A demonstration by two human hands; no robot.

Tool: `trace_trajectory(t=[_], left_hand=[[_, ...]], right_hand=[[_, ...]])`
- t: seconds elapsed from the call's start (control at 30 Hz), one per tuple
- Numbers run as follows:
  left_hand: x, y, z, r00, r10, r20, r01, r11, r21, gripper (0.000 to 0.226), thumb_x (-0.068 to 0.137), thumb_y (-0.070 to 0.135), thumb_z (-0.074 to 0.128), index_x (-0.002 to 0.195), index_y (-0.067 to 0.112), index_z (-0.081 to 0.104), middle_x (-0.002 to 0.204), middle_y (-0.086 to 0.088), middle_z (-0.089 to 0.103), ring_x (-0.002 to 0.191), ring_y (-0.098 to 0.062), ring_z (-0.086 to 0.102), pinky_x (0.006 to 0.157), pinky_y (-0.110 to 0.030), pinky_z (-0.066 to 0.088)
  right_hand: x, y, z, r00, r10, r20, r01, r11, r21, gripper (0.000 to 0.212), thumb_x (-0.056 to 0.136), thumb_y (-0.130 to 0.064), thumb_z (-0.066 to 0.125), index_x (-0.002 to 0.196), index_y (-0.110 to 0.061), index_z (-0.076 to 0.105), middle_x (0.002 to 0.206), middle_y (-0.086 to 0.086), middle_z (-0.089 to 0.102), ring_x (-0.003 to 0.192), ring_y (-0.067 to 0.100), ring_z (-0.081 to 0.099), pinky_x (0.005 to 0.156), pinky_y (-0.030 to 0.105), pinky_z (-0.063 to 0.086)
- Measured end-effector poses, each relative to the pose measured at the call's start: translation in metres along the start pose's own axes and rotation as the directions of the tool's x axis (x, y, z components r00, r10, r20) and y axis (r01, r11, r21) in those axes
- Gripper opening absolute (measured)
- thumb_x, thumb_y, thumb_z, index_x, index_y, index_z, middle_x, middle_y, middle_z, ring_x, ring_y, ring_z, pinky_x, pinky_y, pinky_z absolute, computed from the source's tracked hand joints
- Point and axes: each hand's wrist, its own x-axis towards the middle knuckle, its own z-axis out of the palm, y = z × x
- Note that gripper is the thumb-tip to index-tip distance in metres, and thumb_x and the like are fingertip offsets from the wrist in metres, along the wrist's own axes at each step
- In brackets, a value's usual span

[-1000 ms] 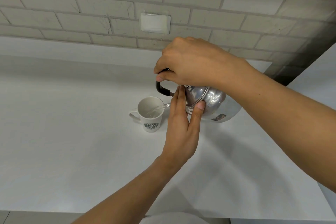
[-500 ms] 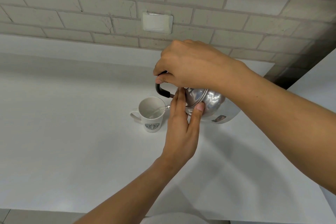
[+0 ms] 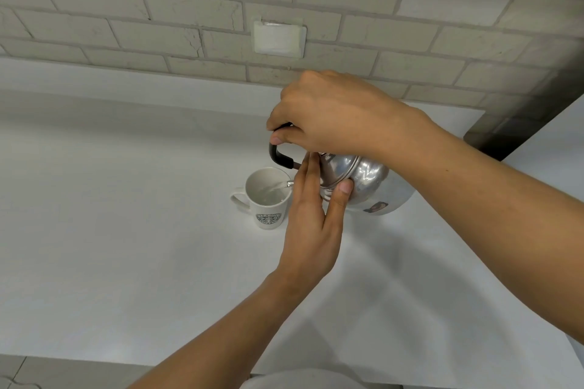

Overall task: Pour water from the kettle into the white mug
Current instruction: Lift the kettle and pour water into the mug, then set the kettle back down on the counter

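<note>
The kettle, a rounded polished-steel pot, hangs tilted just right of the frame's centre, its spout over the rim of the white mug and a thin stream of water running in. Being bare metal with water inside, it is probably fairly heavy and slick on its body, and possibly hot, so the black handle is the sensible place to take it. The right hand is wrapped closed around that handle from above and carries the weight. The left hand comes up from the lower middle of the frame, fingers straight and together, pressed flat on the lid with the thumb on the kettle's shoulder; it steadies rather than grips, likely keeping the loose lid from sliding off. The mug stands upright on the white counter, handle to the left, light and easily knocked. A brick wall fills the top.
</note>
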Motion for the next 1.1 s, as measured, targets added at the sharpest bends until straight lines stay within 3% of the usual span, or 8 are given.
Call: trace_trajectory(t=[0.17,0.4,0.53,0.63,0.73,0.93,1.0,1.1], left_hand=[[-0.001,-0.004,-0.001,0.998,-0.001,0.056,-0.003,0.998,0.064,0.069,0.109,0.048,0.047,0.168,0.028,0.019,0.174,0.01,0.025,0.161,-0.003,0.018,0.13,-0.038,0.025],[-0.003,-0.01,-0.001,0.995,0.036,0.092,-0.053,0.98,0.19,0.067,0.107,0.052,0.047,0.166,0.034,0.021,0.174,0.011,0.019,0.158,0.005,0.014,0.113,0.004,0.01],[0.0,-0.012,-0.008,0.993,0.1,-0.064,-0.091,0.987,0.129,0.043,0.103,0.047,0.058,0.138,0.032,0.04,0.138,0.008,0.045,0.124,0.017,0.044,0.103,-0.016,0.044],[0.015,-0.007,-0.019,0.991,0.065,-0.115,-0.051,0.992,0.115,0.04,0.105,0.042,0.056,0.136,0.024,0.04,0.138,0.005,0.047,0.125,0.007,0.05,0.103,-0.026,0.049],[0.042,0.003,-0.029,0.995,0.103,-0.011,-0.098,0.969,0.226,0.044,0.109,0.036,0.05,0.15,0.02,0.043,0.146,0.001,0.056,0.125,-0.009,0.061,0.099,-0.011,0.047],[0.08,0.016,-0.029,0.98,0.087,0.177,-0.133,0.956,0.262,0.035,0.112,0.029,0.044,0.145,0.021,0.055,0.106,0.007,0.069,0.103,-0.023,0.07,0.089,-0.051,0.061],[0.092,0.015,-0.025,0.977,0.106,0.187,-0.158,0.943,0.293,0.034,0.112,0.031,0.045,0.141,0.02,0.058,0.1,0.006,0.068,0.097,-0.023,0.068,0.084,-0.048,0.061],[0.113,0.011,-0.019,0.967,0.163,0.194,-0.225,0.902,0.367,0.034,0.112,0.03,0.044,0.14,0.017,0.06,0.098,0.01,0.065,0.085,-0.007,0.062,0.077,-0.017,0.05]], right_hand=[[-0.014,0.01,0.007,0.998,0.037,-0.041,-0.032,0.992,0.125,0.032,0.103,-0.045,0.052,0.119,-0.028,0.074,0.09,-0.006,0.058,0.09,0.016,0.058,0.076,0.042,0.054],[-0.045,0.026,0.023,0.971,0.168,-0.169,-0.105,0.938,0.33,0.033,0.1,-0.044,0.057,0.124,-0.027,0.073,0.099,-0.002,0.069,0.094,0.015,0.062,0.082,0.043,0.053],[-0.063,0.039,0.038,0.923,0.284,-0.26,-0.15,0.887,0.436,0.032,0.098,-0.043,0.063,0.123,-0.028,0.075,0.097,-0.004,0.072,0.088,0.012,0.065,0.08,0.026,0.051],[-0.077,0.047,0.05,0.86,0.402,-0.313,-0.181,0.815,0.55,0.029,0.095,-0.042,0.067,0.119,-0.029,0.076,0.097,-0.012,0.073,0.085,-0.001,0.064,0.076,0.006,0.042],[-0.088,0.05,0.062,0.8,0.481,-0.36,-0.185,0.768,0.614,0.026,0.094,-0.039,0.07,0.117,-0.028,0.077,0.095,-0.014,0.074,0.086,0.001,0.065,0.075,0.004,0.041],[-0.098,0.058,0.082,0.716,0.592,-0.369,-0.199,0.68,0.706,0.025,0.092,-0.036,0.074,0.115,-0.026,0.079,0.086,-0.017,0.069,0.079,-0.001,0.064,0.071,0.009,0.042],[-0.098,0.065,0.089,0.697,0.632,-0.339,-0.199,0.624,0.756,0.026,0.093,-0.038,0.073,0.116,-0.028,0.078,0.094,-0.014,0.074,0.087,0.005,0.068,0.076,0.018,0.051],[-0.095,0.08,0.104,0.672,0.681,-0.291,-0.197,0.543,0.816,0.031,0.092,-0.044,0.07,0.121,-0.032,0.074,0.108,-0.016,0.074,0.101,0.0,0.068,0.087,0.019,0.053]])
